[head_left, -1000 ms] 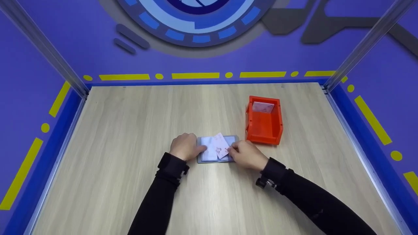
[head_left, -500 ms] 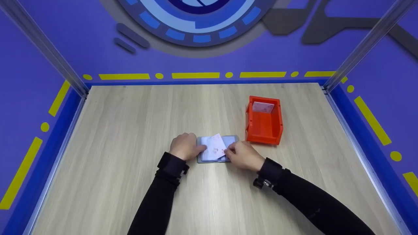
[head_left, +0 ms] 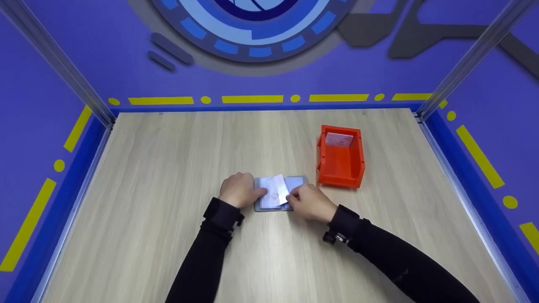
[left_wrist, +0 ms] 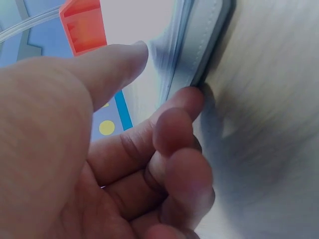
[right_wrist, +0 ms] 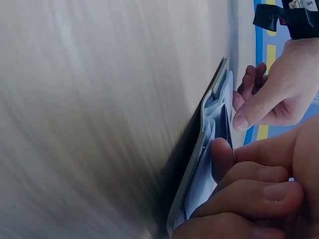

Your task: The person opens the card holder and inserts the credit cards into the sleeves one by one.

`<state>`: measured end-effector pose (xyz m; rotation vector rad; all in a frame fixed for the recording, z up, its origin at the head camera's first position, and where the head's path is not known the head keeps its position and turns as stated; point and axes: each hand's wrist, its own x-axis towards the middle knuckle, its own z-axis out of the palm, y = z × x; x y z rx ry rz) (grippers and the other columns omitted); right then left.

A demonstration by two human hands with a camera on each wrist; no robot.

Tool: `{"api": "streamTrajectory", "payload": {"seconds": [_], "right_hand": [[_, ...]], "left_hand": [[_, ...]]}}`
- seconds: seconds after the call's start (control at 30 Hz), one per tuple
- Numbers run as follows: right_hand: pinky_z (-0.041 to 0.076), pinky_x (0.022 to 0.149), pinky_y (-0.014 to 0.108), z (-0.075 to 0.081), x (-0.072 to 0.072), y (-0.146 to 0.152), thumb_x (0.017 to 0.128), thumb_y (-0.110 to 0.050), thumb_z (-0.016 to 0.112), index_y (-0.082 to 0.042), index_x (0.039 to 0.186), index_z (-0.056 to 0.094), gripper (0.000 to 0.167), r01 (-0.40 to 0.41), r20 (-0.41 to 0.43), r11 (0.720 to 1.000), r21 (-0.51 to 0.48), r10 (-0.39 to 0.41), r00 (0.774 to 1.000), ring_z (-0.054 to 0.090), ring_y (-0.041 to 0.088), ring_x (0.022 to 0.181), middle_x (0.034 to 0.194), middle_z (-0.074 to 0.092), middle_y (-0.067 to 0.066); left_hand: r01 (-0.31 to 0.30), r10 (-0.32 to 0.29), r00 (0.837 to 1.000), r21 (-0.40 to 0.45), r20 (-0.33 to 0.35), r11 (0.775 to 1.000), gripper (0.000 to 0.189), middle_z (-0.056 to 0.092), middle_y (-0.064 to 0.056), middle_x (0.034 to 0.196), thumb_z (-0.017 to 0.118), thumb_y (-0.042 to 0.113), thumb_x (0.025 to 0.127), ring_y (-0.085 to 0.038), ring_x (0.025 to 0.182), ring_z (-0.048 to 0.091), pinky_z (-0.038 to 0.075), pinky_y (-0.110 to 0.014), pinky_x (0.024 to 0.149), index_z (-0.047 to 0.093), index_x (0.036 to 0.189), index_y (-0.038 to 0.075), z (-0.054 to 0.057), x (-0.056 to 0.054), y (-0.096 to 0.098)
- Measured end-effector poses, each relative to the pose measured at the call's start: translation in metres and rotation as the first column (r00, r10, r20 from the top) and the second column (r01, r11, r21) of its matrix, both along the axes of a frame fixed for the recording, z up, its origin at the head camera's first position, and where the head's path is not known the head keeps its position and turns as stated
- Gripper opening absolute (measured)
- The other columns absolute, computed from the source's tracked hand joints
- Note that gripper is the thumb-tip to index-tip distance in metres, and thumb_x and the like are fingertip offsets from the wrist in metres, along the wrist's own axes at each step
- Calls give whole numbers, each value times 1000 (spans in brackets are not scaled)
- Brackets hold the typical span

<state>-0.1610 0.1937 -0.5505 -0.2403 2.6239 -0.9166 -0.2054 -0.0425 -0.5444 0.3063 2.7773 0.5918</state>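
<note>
An open card holder (head_left: 298,182) with clear sleeves and a grey stitched cover (left_wrist: 200,42) lies on the table. My left hand (head_left: 239,190) holds its left edge, thumb over the sleeves and fingertips at the cover's edge. A white card with pale red marks (head_left: 283,190) lies slanted across the left page, its left part seemingly under the clear plastic. My right hand (head_left: 312,203) pinches the card's lower right corner between thumb and index finger. In the right wrist view the card's dark edge (right_wrist: 223,122) stands between the loose sleeves.
Behind my right hand stands a red open-fronted bin (head_left: 340,182), with a pinkish card (head_left: 338,139) leaning against its back wall. Blue panels (head_left: 252,84) with yellow marks border the wooden table (head_left: 168,160) at the back and sides.
My right hand has moved a little left, taking the card further left over the holder's left page. The left hand and the bin have stayed put.
</note>
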Motion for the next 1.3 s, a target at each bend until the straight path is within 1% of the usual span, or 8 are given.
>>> {"api": "streamTrajectory", "payload": {"seconds": [0.33,0.57,0.77,0.87,1.0,1.1,1.2,1.3], "right_hand": [[37,60,29,-2,0,-14,107,-21,64,-15,75,65,33,-21,-21,999,24,21,1000,47,14,61,64,45,-6],[38,66,32,-3,0,-22,108,-23,65,-19,70,59,39,-43,-11,997,64,44,999,46,14,61,61,42,-7],[34,61,31,-3,-2,-25,109,-24,65,-21,66,50,46,-113,-49,988,102,118,992,41,15,61,62,35,-7],[34,60,30,-1,-3,-23,110,-24,66,-19,66,52,46,-134,-66,986,103,141,988,41,14,60,61,38,-7],[38,61,31,8,-6,-14,110,-24,66,-15,72,66,38,-90,-32,993,79,93,995,47,15,62,64,46,-5],[43,63,31,20,-13,-3,110,-26,66,-10,91,79,29,-17,22,998,62,16,1000,54,17,67,70,54,-1],[45,63,31,32,-20,9,110,-29,66,-6,106,83,29,54,40,997,57,-56,998,57,19,69,72,56,1],[42,60,31,37,-23,20,110,-30,67,-7,102,83,30,85,7,994,69,-86,996,55,20,64,66,53,1]], "left_hand": [[16,-16,1000,-2,-19,1000,56,42,5,64,82,45,96,-17,60,43,32,-34,55,46,62,19,-1,0,1],[21,-21,999,-11,-28,1000,54,44,4,64,81,46,96,-17,59,45,32,-34,55,49,62,18,-1,0,2],[18,-18,999,-13,-32,1000,53,48,3,67,82,47,96,-18,61,47,34,-34,55,51,63,18,-2,-1,1],[11,-11,999,-11,-35,1000,54,49,3,67,82,48,95,-18,62,47,34,-34,55,50,63,19,-3,-1,0],[0,0,1000,0,-21,1000,53,49,3,66,82,47,95,-18,61,47,35,-34,56,52,63,18,-2,-1,0],[-7,7,1000,-1,-10,1000,52,49,3,67,82,48,96,-18,62,48,36,-34,57,54,65,17,-1,0,0],[-13,13,1000,-4,-7,1000,54,48,3,66,82,48,97,-18,62,48,35,-34,58,53,64,17,0,0,0],[-11,11,1000,-2,-9,1000,58,45,4,63,81,48,97,-17,60,45,33,-34,56,47,61,17,0,1,-2]]}}
